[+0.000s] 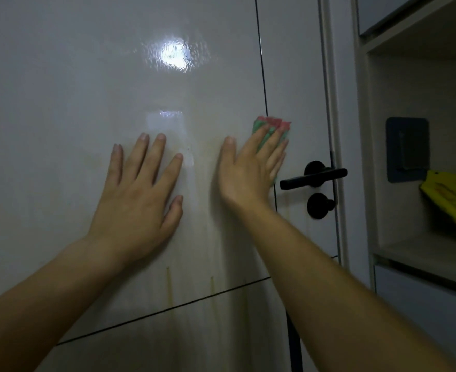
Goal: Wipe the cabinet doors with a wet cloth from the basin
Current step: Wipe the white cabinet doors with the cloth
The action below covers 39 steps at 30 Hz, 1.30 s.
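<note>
My left hand lies flat, fingers spread, on the glossy cabinet door. My right hand presses the green-and-red cloth with straight fingers over the vertical door seam — beyond it, a black lever handle.

Home interior: glossy cabinet doors, black door handle.

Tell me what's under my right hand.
A green and pink cloth, pressed against the cabinet door by the right hand. Only its edges show; the rest is covered.
</note>
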Motion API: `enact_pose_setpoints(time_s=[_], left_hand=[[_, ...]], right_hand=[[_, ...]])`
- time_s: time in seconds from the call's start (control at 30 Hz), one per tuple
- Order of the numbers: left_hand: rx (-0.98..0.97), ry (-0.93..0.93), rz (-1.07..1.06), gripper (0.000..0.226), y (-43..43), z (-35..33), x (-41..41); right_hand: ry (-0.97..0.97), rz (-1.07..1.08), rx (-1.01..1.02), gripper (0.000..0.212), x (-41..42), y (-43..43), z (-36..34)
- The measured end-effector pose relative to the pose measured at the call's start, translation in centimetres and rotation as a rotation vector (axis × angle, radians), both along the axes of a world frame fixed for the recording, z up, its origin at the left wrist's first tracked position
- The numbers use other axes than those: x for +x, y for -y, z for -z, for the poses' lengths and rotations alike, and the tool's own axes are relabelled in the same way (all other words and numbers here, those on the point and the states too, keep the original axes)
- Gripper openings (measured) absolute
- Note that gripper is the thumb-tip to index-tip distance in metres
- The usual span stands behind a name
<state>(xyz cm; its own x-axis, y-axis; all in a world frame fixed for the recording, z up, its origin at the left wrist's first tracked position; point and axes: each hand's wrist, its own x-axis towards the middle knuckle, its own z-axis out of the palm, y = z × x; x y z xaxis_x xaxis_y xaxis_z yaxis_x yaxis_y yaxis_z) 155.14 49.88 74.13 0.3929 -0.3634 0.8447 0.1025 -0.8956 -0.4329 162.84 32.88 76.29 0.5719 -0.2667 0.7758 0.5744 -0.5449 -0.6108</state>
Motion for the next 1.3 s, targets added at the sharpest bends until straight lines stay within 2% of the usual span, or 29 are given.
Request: enact_pose_setpoints(time_s=[0.13, 0.33, 0.53, 0.6, 0.73, 0.87, 1.03, 1.2, 1.3], left_hand=[[-0.024, 0.005, 0.023, 0.066, 0.8, 1.4, -0.3], [0.0, 0.0, 0.041, 0.064, 1.1, 3.6, -0.5], [0.014, -0.069, 0.037, 0.066, 2.1, 7.0, 0.2], [0.027, -0.08, 0.04, 0.067, 2.6, 8.1, 0.6], [0.021, -0.077, 0.054, 0.069, 2.9, 9.1, 1.2], [0.026, -0.071, 0.066, 0.07, 2.6, 9.2, 1.3], [0.028, -0.074, 0.068, 0.07, 2.7, 9.2, 1.2], [0.011, -0.057, 0.068, 0.071, 3.2, 9.3, 1.4], [0.005, -0.065, 0.054, 0.072, 3.3, 9.4, 1.4]], right_hand=[[0.056, 0.006, -0.271, 0.081, -0.7, -0.6, 7.8], [0.12, 0.054, -0.225, 0.08, 0.9, -0.2, 4.3], [0.178, 0.018, -0.446, 0.077, 0.6, 1.5, 15.4], [0.156, 0.059, -0.413, 0.076, 2.0, 3.1, 15.6], [0.048, 0.098, -0.179, 0.078, 3.2, 4.6, 12.5], [0.072, 0.16, -0.367, 0.082, 2.4, 4.1, 16.0], [0.032, 0.182, -0.185, 0.084, 4.1, 6.0, 12.4], [-0.034, 0.179, -0.286, 0.082, 2.6, 5.9, 17.4], [-0.088, 0.154, -0.237, 0.083, 3.0, 5.9, 15.2]])
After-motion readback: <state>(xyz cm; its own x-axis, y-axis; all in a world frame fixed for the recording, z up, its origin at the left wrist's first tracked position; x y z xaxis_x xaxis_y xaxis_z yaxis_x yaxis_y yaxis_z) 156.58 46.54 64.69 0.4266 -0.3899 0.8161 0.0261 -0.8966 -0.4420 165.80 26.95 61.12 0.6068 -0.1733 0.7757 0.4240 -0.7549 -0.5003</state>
